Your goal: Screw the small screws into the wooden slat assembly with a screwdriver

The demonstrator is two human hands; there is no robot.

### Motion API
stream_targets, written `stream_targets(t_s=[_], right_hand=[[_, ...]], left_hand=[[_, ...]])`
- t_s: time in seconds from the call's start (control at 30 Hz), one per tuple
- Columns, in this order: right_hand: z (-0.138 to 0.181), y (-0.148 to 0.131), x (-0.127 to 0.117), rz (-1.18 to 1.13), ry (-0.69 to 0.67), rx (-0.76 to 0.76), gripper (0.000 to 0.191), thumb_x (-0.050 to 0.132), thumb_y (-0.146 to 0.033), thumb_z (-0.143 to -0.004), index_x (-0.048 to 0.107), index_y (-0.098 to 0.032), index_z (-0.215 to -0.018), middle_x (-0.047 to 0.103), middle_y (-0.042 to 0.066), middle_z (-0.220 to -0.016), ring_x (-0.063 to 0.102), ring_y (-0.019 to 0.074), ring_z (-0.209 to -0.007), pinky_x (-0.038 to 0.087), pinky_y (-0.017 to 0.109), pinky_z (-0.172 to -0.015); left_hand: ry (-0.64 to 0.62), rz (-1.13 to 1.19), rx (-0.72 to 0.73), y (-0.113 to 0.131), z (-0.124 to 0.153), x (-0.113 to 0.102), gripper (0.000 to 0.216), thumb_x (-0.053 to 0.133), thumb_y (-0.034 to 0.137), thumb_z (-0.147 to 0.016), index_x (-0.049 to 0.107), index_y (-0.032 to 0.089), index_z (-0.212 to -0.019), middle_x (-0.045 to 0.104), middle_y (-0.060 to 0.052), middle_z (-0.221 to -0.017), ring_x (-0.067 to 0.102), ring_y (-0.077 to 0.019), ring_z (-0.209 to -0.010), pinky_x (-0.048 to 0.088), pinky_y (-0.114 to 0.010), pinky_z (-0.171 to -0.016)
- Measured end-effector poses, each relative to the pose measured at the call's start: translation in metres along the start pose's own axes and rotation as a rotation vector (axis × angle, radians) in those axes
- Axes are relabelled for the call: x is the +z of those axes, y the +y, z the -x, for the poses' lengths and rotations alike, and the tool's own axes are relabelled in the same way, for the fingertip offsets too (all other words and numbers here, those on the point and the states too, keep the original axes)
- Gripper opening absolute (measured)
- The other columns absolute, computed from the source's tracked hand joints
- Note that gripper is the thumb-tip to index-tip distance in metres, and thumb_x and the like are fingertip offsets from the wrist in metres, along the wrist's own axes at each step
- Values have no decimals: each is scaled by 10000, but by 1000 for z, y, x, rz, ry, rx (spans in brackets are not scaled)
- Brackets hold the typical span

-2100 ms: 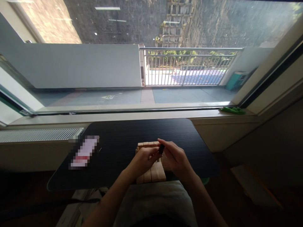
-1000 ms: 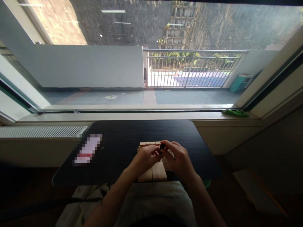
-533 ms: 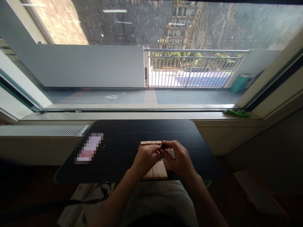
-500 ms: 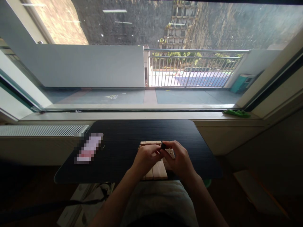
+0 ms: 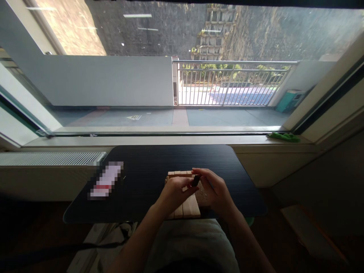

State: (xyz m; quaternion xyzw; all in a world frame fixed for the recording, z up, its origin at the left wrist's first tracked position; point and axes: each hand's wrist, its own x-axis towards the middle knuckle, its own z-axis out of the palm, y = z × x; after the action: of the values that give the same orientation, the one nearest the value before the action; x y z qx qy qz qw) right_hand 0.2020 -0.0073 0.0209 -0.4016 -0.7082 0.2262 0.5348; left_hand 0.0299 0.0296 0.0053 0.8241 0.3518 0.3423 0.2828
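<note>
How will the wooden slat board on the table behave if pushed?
The wooden slat board looks rigid, so it would probably slide as one piece. It lies flat on the black table, so tipping seems unlikely. Its near end reaches the table edge; it might slip off.

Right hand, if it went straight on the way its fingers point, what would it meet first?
Probably the left hand, just past the small black object that the right hand pinches; depth is unclear.

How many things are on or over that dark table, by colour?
Black: 1, small piece, held
Wood-coloured: 1, slatted block
Pale: 1, dotted piece beside the slats
Pink-white: 1, blurred packet
Total: 4
</note>
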Motion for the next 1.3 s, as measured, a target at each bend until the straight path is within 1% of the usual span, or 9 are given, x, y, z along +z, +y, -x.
stream_targets(t_s=[0.13,0.23,0.4,0.53,0.73,0.97,1.07,1.13,1.3], right_hand=[[0,1,3,-2,-9,-6,341,448,-147,-986,687,-256,-1203,724,86,-1131,678,215,-1038,556,374,-887],[0,3,4,12,-30,-2,370,460,-142,-979,685,-275,-1240,734,73,-1109,680,209,-1013,557,370,-870],[2,6,1,20,-75,29,387,501,-131,-949,699,-279,-1247,738,64,-1031,678,200,-929,563,348,-804],[2,6,-2,41,-101,52,392,554,-139,-930,697,-282,-1265,731,62,-1021,663,202,-909,556,357,-811],[1,4,0,79,-59,21,352,569,-139,-917,726,-267,-1205,736,67,-984,654,204,-866,552,359,-790],[0,2,0,159,-27,-5,323,563,-150,-905,728,-250,-1164,726,55,-888,637,195,-771,549,337,-730],[1,4,1,159,-17,0,327,562,-147,-895,721,-251,-1162,722,45,-862,629,189,-736,549,332,-712],[1,6,1,158,-8,3,328,560,-144,-892,717,-253,-1159,719,43,-863,627,186,-730,548,326,-705],[0,4,2,186,-1,3,321,577,-138,-882,723,-244,-1148,709,49,-879,630,189,-750,538,315,-695]], left_hand=[[-6,27,-3,-2,0,-1,137,666,279,-908,728,188,-827,691,-7,-743,609,-153,-676,455,-255,-680],[3,29,-8,-3,1,-1,183,645,303,-923,704,185,-796,689,-17,-754,610,-160,-693,464,-264,-695],[8,32,-2,-4,4,0,255,598,333,-952,658,174,-762,678,-35,-748,607,-174,-712,455,-277,-688],[2,37,-13,-3,5,0,304,553,369,-974,628,174,-754,652,-29,-731,587,-167,-698,439,-275,-667],[10,66,-9,-1,4,1,327,534,383,-985,597,171,-745,640,-23,-737,570,-156,-686,423,-271,-643],[23,96,-13,0,2,3,344,523,391,-981,620,167,-739,639,-24,-727,566,-154,-685,425,-268,-649],[10,127,-15,-2,1,6,338,532,405,-980,658,165,-778,655,-21,-735,572,-149,-676,427,-260,-639],[10,136,-44,-4,1,8,325,559,415,-966,678,167,-795,665,-18,-733,582,-149,-676,427,-255,-635],[35,154,-199,-4,1,7,262,658,431,-886,703,176,-845,685,-4,-720,598,-148,-651,428,-241,-611]])
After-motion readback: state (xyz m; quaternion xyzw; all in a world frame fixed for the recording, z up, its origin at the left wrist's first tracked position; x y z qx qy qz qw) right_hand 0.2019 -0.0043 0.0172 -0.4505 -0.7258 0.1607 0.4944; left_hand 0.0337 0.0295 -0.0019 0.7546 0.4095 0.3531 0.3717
